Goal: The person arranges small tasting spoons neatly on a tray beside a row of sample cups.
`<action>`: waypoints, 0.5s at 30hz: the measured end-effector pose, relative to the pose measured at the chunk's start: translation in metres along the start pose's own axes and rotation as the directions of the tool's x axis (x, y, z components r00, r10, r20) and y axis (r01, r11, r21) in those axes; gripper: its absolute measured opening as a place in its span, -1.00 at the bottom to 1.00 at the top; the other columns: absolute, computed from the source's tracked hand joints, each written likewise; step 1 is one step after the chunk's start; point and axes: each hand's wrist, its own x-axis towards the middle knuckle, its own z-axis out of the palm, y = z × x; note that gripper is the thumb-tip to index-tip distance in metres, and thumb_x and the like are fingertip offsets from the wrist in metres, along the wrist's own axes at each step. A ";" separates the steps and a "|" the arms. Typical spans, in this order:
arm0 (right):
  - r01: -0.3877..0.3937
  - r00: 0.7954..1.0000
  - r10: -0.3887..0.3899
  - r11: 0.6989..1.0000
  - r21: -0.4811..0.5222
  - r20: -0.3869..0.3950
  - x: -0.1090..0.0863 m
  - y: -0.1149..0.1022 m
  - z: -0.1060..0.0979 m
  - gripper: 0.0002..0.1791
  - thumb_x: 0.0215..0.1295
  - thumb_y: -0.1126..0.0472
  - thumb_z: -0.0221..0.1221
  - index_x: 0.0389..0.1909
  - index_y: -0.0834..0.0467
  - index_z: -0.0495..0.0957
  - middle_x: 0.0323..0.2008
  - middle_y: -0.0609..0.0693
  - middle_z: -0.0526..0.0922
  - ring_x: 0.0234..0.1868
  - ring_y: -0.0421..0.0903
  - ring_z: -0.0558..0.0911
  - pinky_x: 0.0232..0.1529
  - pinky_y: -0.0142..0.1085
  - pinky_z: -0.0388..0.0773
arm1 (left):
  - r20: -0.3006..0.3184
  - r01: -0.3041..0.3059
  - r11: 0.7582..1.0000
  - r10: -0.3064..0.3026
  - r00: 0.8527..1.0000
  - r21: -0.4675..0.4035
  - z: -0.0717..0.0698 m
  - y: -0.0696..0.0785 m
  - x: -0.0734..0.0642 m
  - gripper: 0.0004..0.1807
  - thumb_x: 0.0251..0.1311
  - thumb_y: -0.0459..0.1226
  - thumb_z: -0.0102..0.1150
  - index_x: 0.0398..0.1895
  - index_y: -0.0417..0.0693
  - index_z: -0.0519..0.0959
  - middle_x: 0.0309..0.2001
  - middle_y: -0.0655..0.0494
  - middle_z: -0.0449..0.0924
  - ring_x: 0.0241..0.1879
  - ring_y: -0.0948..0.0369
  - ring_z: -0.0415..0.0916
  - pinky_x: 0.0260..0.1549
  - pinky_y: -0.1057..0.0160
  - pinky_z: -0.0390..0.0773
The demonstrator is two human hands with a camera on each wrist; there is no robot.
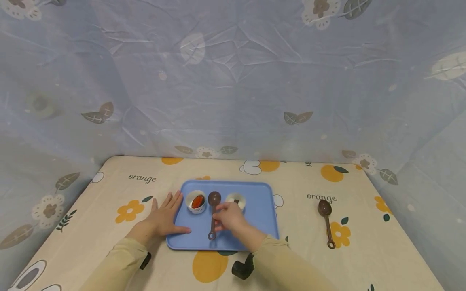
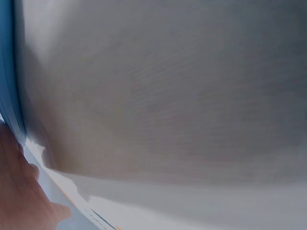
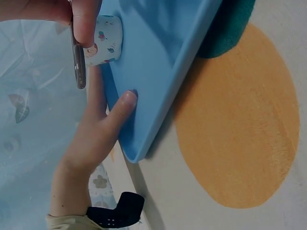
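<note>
The right hand [image 1: 231,218] pinches a spoon [image 1: 214,199], a cup [image 1: 244,199] just beyond its knuckles. The left hand [image 1: 164,217], spread, touches the tray [image 1: 263,211] to its right.

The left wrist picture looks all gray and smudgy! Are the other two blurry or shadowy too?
Left wrist: a dim, smooth gray-brown surface fills most of it, maybe too close to focus; right wrist: clearer, with soft shadows on the blue tray; head: bright, the brown spoon in the right hand shows clearly, and pale creases streak the backdrop.
</note>
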 end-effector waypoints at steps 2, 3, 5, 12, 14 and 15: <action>0.003 1.000 -0.003 1.000 0.003 -0.002 0.001 0.002 0.001 -0.75 0.15 0.50 0.08 -0.12 0.44 0.45 -0.63 -0.01 0.42 -0.64 -0.23 0.46 -0.57 -0.30 0.62 | -0.001 0.005 1.000 -0.005 1.000 0.004 0.001 -0.001 0.000 0.34 -0.27 0.41 0.18 0.44 -0.27 -0.08 0.48 -0.20 -0.17 0.44 -0.23 -0.22 0.20 -0.47 -0.33; 0.004 1.000 -0.004 1.000 0.004 -0.001 0.001 0.003 0.002 -0.75 0.15 0.51 0.07 -0.12 0.45 0.45 -0.64 -0.01 0.42 -0.65 -0.23 0.46 -0.57 -0.31 0.62 | -0.004 0.005 1.000 -0.005 1.000 -0.001 0.002 -0.001 0.001 0.34 -0.28 0.41 0.19 0.43 -0.27 -0.07 0.48 -0.21 -0.17 0.44 -0.23 -0.22 0.20 -0.48 -0.33; 0.007 1.000 -0.007 1.000 0.003 0.001 0.001 0.004 0.003 -0.75 0.14 0.51 0.07 -0.13 0.45 0.45 -0.65 -0.01 0.41 -0.65 -0.23 0.46 -0.57 -0.30 0.63 | -0.003 0.007 1.000 -0.007 1.000 -0.004 0.001 0.000 0.000 0.34 -0.28 0.40 0.20 0.43 -0.28 -0.07 0.47 -0.22 -0.17 0.44 -0.24 -0.22 0.19 -0.48 -0.33; 0.011 1.000 -0.011 1.000 0.006 0.007 -0.002 0.006 0.007 -0.72 0.14 0.52 0.07 -0.09 0.47 0.44 -0.65 -0.01 0.42 -0.64 -0.22 0.46 -0.53 -0.26 0.64 | 0.012 0.013 1.000 -0.013 1.000 0.009 -0.003 0.003 -0.002 0.34 -0.26 0.40 0.20 0.44 -0.27 -0.09 0.48 -0.21 -0.17 0.44 -0.23 -0.22 0.19 -0.48 -0.32; 0.009 1.000 -0.009 1.000 0.003 -0.001 -0.003 0.006 0.008 -0.74 0.14 0.52 0.07 -0.11 0.47 0.44 -0.66 -0.01 0.41 -0.65 -0.22 0.46 -0.53 -0.25 0.64 | 0.008 0.013 1.000 -0.014 1.000 0.014 -0.001 0.001 -0.001 0.34 -0.27 0.40 0.19 0.44 -0.27 -0.08 0.48 -0.20 -0.17 0.44 -0.23 -0.22 0.19 -0.48 -0.32; 0.007 1.000 -0.007 1.000 0.001 -0.005 -0.003 0.006 0.009 -0.74 0.14 0.52 0.07 -0.11 0.46 0.44 -0.66 0.00 0.41 -0.65 -0.22 0.46 -0.53 -0.25 0.64 | 0.008 0.013 1.000 -0.013 1.000 0.016 -0.001 0.001 -0.001 0.34 -0.27 0.41 0.19 0.44 -0.27 -0.08 0.48 -0.21 -0.17 0.44 -0.23 -0.22 0.19 -0.48 -0.32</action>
